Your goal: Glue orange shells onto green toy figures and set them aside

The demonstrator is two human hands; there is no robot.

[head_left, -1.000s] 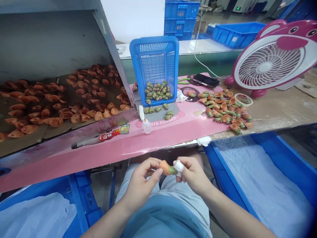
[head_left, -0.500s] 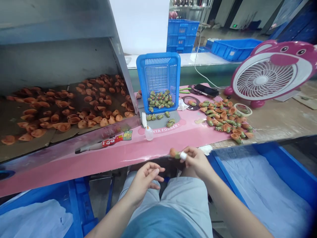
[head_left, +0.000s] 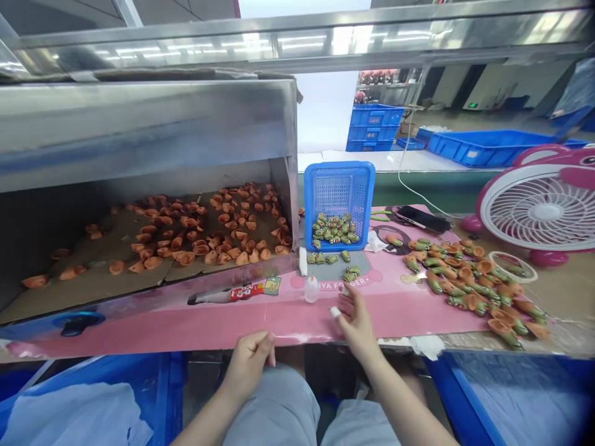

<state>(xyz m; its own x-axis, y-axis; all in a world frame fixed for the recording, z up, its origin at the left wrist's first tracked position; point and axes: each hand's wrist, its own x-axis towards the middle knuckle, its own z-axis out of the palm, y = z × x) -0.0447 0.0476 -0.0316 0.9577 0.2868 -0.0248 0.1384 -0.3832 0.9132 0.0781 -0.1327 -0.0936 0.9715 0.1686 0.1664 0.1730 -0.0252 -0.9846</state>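
Observation:
My left hand (head_left: 251, 362) is closed at the mat's front edge, its fingers curled; whatever it may hold is hidden. My right hand (head_left: 356, 322) hangs over the pink mat (head_left: 288, 316), thumb and fingers apart with nothing between them, white wraps on its tips. Just left of it stands a small clear bottle (head_left: 311, 290). Beyond the fingertips lie small green pieces (head_left: 352, 272) on the mat's grey patch. A blue basket (head_left: 340, 173) holds more green pieces. To the right is a pile of joined orange and green pieces (head_left: 465, 275).
A metal booth (head_left: 149, 136) with orange cups (head_left: 186, 257) fills the left. At the right stands a pink fan (head_left: 546, 210); a phone (head_left: 423, 219) lies behind the pile. Blue bins (head_left: 471, 402) flank my legs.
The view has swung left and up. My right hand has moved forward over the mat, and the orange and green piece is no longer in its fingers. My left hand has closed.

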